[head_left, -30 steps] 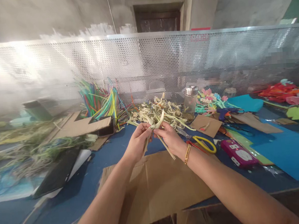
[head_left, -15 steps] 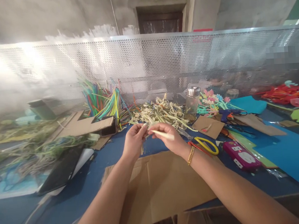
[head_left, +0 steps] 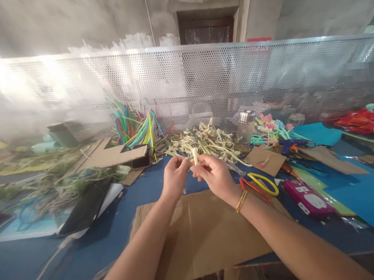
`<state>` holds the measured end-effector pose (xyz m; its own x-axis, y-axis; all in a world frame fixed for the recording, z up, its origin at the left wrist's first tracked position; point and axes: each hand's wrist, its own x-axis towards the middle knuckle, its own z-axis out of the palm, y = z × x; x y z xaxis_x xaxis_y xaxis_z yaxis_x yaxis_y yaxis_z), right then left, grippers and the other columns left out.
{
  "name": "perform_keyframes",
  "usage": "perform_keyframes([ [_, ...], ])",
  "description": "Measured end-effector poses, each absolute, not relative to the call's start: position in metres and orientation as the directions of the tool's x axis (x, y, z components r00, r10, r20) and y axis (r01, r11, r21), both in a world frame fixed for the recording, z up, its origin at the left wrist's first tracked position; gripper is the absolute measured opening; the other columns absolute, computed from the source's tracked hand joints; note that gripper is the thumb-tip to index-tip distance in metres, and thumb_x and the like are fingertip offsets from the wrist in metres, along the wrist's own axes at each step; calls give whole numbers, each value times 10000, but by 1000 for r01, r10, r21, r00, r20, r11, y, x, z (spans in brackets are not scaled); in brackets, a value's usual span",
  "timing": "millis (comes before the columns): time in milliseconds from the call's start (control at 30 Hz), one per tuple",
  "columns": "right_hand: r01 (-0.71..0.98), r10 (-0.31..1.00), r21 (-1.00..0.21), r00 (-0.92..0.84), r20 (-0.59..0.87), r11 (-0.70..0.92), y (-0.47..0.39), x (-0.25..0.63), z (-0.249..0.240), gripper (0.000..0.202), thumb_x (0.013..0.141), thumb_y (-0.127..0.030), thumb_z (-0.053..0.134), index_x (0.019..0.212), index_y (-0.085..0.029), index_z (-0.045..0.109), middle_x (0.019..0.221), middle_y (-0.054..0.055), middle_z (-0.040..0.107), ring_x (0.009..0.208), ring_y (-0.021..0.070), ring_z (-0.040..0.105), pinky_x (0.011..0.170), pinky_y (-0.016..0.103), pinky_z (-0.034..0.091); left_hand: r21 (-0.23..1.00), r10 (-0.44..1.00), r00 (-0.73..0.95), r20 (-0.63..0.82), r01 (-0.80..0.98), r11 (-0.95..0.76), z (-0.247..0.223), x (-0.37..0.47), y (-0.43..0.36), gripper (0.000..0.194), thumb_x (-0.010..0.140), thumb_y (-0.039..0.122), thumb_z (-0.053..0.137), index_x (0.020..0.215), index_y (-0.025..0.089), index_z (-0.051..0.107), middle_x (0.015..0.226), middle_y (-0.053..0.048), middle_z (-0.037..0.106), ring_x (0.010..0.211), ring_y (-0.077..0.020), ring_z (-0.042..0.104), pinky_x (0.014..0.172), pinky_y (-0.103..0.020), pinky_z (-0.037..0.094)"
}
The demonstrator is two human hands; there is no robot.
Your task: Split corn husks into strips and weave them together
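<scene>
A pale, cream-green strip (head_left: 194, 155), like a piece of dried husk or leaf, stands upright between my hands above the table. My right hand (head_left: 215, 174) pinches it between thumb and fingers. Close beside it, my left hand (head_left: 173, 177) has its thumb and fingertips pressed together at the strip's side; its exact hold is partly hidden. Behind the hands lies a heap of similar pale strips (head_left: 202, 140). Below them a flat brown cardboard sheet (head_left: 199, 236) rests on the blue table (head_left: 118, 254). Scissors with yellow and red handles (head_left: 262, 184) lie right of my right hand.
A glass bottle (head_left: 246, 126) and paper flowers (head_left: 268, 128) stand beyond. Right: a purple case (head_left: 307, 198), a glue gun (head_left: 291, 145), blue sheets (head_left: 368, 205). Left: coloured pipe cleaners (head_left: 133, 124), cut cardboard (head_left: 112, 155), a dark tablet-like slab (head_left: 85, 207). A perforated metal screen (head_left: 164, 82) borders the table.
The pale strip has turned from lying slanted across my right fingers to standing upright. My hands stay close together, and the whole view has shifted slightly.
</scene>
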<state>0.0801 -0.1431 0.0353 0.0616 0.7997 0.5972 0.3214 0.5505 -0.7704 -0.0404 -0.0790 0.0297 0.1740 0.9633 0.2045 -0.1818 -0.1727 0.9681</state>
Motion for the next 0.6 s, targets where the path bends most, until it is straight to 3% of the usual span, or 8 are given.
perform_keyframes([
  [133,408,869,-812,81,488,418,-139,82,30,356,923,-434,478,697,-188,599,589,-2,601,505,102,534,523,221,408,966,954,259,151,-244,-87,31,-40,-81,279,693,378,709,718,172,522,528,69,459,419,-42,333,400,-160,238],
  [233,435,902,-835,103,418,337,-137,83,28,393,922,-457,447,683,-189,605,596,12,607,518,111,525,504,223,379,967,939,320,126,-251,-44,31,-40,-81,315,676,404,737,705,159,541,525,61,457,435,-40,338,408,-156,225],
  [600,351,952,-917,165,259,189,-131,87,26,218,779,-254,514,589,-180,591,515,-14,561,459,98,473,455,209,349,964,936,296,192,-237,-123,24,-35,-80,263,710,379,696,756,154,569,570,52,469,495,-62,387,480,-177,306],
])
